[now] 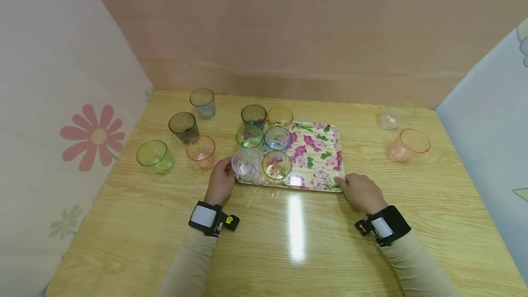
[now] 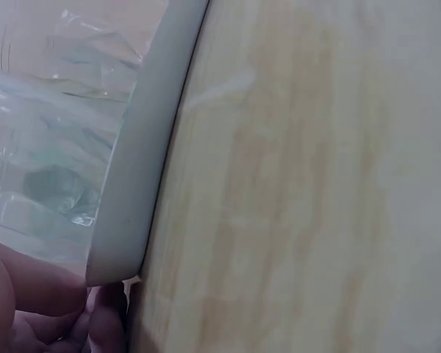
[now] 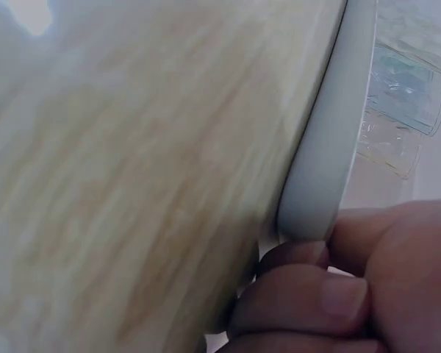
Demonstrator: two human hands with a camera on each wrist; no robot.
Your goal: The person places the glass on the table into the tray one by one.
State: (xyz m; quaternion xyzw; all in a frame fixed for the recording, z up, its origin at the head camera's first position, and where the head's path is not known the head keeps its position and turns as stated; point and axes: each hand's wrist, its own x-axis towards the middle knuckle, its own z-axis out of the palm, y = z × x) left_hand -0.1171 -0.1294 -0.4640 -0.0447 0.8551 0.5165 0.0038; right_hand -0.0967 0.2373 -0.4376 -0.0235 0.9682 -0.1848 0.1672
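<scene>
Pinching the floral-print serving tray (image 1: pixel 311 162) between thumb and fingers, the left hand (image 1: pixel 220 182) and the right hand (image 1: pixel 364 191) each grip one of its near corners, and both wrist views show fingers tucked beneath the pale rim; whether the tray's underside touches the wood-grain table (image 1: pixel 255 251) is not clear. The tray looks stiff and thin-walled, probably light in itself, with a glossy surface on which smooth bases could slide. Its load is lopsided: six tumblers crowd the left half, with the clear tumbler (image 1: pixel 246 168) and the yellow tumbler (image 1: pixel 277 168) in front, the green tumbler (image 1: pixel 250 139) and the blue tumbler (image 1: pixel 278 139) behind them, and the dark grey tumbler (image 1: pixel 253 116) and the amber tumbler (image 1: pixel 280 117) at the back, so the left corner likely bears more weight. The tumblers may be brittle and would knock together if the tray tilted. Holding the raised rim near mid-height of each short side would probably balance it better than the near corners, which leave the far edge unsupported by either hand. From the grip, the tray spreads away between the hands, the clear tumbler just beside the left fingers and the bare floral half toward the right
</scene>
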